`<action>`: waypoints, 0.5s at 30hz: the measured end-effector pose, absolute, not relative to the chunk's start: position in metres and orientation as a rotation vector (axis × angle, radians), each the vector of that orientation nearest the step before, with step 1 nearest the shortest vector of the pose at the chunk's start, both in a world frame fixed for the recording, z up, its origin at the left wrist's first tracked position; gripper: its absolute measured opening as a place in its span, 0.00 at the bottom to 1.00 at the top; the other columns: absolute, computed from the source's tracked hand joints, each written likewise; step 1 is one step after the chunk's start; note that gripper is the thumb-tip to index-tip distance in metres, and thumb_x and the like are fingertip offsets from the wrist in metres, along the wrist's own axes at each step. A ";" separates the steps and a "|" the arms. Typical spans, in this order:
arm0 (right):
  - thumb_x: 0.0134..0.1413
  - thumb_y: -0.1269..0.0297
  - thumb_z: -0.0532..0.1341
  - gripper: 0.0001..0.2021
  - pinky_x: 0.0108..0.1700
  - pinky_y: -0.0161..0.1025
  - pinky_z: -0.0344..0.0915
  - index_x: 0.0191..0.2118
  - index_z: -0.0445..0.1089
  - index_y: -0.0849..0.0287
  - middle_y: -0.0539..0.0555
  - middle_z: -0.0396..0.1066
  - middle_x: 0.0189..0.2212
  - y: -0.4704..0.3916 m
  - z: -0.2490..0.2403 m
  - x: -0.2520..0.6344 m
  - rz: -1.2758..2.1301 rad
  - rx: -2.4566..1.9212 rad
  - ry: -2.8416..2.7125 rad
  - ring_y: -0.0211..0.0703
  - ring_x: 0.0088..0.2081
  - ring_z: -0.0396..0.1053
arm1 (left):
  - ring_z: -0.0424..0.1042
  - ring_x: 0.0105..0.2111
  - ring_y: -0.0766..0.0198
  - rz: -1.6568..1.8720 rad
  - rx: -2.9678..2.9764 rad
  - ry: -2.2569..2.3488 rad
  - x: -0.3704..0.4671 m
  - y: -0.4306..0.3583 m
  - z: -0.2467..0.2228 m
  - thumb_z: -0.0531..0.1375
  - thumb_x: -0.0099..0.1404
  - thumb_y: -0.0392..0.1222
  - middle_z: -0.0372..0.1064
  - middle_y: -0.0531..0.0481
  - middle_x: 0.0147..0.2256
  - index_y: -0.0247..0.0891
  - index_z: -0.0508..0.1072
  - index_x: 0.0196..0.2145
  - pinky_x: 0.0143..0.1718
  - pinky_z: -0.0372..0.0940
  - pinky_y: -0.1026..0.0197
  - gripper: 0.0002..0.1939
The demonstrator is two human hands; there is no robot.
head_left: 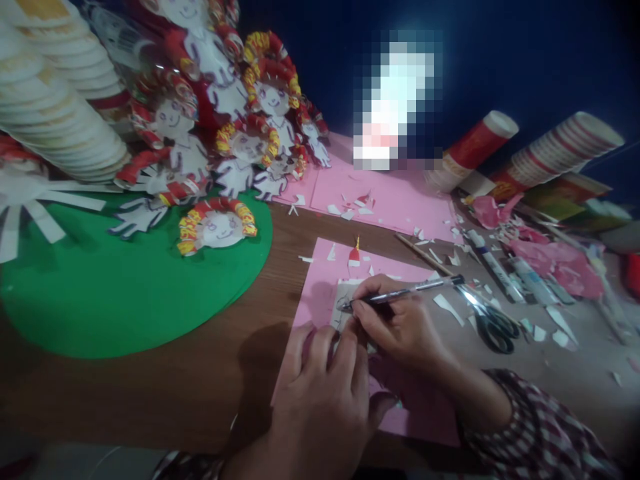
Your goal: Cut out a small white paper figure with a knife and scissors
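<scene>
My right hand (pixel 395 327) grips a black pen (pixel 420 288), its tip on a small piece of white paper (pixel 342 297) with a dark line drawing. My left hand (pixel 325 387) lies over the lower part of that paper, fingers spread and pressing down; they hide part of it. Under both hands is a pink sheet (pixel 310 300) on the brown table (pixel 215 380). A small red-and-yellow paper piece (pixel 355 256) lies near the sheet's upper edge.
Left, a green sheet (pixel 150 293) carries a paper face with a wrapper ring (pixel 220 227). Behind stand more paper figures (pixel 273 100) and stacked paper cups (pixel 55 113). To the right lie black-handled scissors (pixel 493 327), a marker (pixel 495 267), a thin stick (pixel 425 253) and paper scraps.
</scene>
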State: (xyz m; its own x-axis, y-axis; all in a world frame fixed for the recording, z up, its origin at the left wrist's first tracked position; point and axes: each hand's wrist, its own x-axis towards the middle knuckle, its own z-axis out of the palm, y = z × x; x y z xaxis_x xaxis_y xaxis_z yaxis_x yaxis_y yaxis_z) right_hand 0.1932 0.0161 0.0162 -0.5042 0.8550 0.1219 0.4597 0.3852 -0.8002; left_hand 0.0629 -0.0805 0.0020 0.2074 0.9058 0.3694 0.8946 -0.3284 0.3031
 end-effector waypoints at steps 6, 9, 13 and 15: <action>0.56 0.73 0.58 0.03 0.30 0.30 0.63 0.33 0.66 0.59 0.47 0.67 0.26 0.016 0.016 0.193 0.992 -1.105 -2.115 0.33 0.27 0.66 | 0.64 0.43 0.51 0.778 2.428 1.799 0.062 -0.079 0.002 0.50 0.68 0.55 0.73 0.43 0.46 0.30 0.76 0.45 0.53 0.51 0.44 0.26; 0.56 0.74 0.58 0.04 0.31 0.31 0.63 0.33 0.66 0.59 0.48 0.68 0.27 0.016 0.016 0.193 0.989 -1.101 -2.119 0.34 0.28 0.66 | 0.64 0.43 0.51 0.778 2.430 1.802 0.062 -0.079 0.002 0.51 0.68 0.56 0.73 0.44 0.47 0.31 0.76 0.45 0.54 0.51 0.44 0.26; 0.56 0.74 0.58 0.04 0.30 0.31 0.63 0.33 0.66 0.59 0.48 0.68 0.27 0.016 0.015 0.194 0.986 -1.099 -2.127 0.34 0.28 0.66 | 0.64 0.43 0.52 0.777 2.432 1.803 0.063 -0.080 0.003 0.51 0.68 0.55 0.73 0.44 0.47 0.31 0.76 0.45 0.53 0.51 0.44 0.25; 0.55 0.75 0.58 0.04 0.30 0.30 0.62 0.33 0.66 0.59 0.47 0.67 0.27 0.016 0.015 0.194 0.999 -1.089 -2.123 0.33 0.28 0.66 | 0.64 0.44 0.51 0.771 2.429 1.801 0.063 -0.080 0.004 0.52 0.68 0.56 0.73 0.44 0.48 0.31 0.76 0.45 0.54 0.51 0.44 0.25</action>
